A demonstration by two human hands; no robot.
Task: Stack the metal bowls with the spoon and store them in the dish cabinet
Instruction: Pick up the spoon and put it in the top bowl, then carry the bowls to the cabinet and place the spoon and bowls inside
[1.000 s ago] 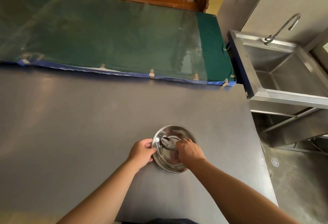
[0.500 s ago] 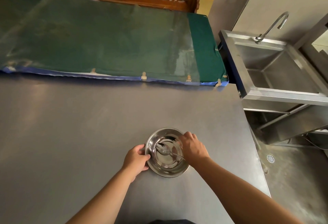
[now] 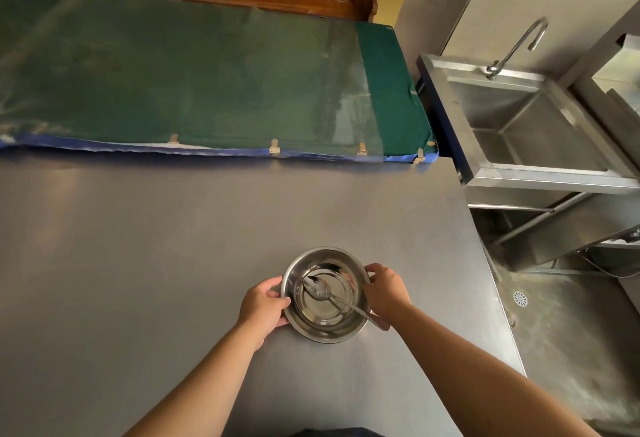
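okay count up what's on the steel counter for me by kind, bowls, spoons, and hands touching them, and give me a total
Metal bowls: 2, nested; the inner rim shows inside the outer.
Spoon: 1, lying in the top bowl, handle over the right rim.
Hands on the stack: 2, left hand and right hand, one at each side.
Total: 5

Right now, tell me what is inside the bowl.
A spoon lies in the bowl, head on the bottom, handle over the near-right rim. Nothing else shows inside. Whether another bowl is nested underneath cannot be told.
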